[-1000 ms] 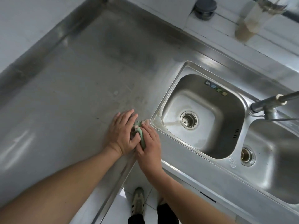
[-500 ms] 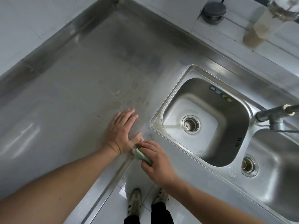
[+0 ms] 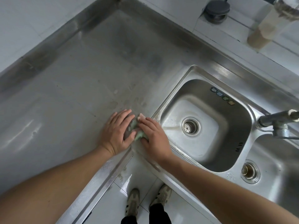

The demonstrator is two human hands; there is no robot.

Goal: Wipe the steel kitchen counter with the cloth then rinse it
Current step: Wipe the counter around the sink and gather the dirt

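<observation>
- Nearest, a pair of shoes (image 3: 132, 201) stands on pale floor tiles below the sink's (image 3: 234, 125) front left corner.
- The left hand (image 3: 117, 132) lies flat on the steel counter (image 3: 77, 94) just left of the sink, fingers straight and spread, holding nothing, its thumb beside the cloth.
- The right hand (image 3: 156, 137) rests over the green cloth (image 3: 139, 135) at the sink's near left corner and presses it to the steel with outstretched fingers. The cloth shows only in the gap between the two hands.
- Inside the sink a round drain strainer (image 3: 191, 126) sits at the centre, with a row of small stickers (image 3: 222, 95) on the far wall.
- Right of the sink a tap (image 3: 278, 118) reaches over a second basin (image 3: 284, 159).
- Beyond the sink, on the tiled ledge, sit a dark round cap (image 3: 217, 9) and a blurred pale bottle (image 3: 265, 29).
</observation>
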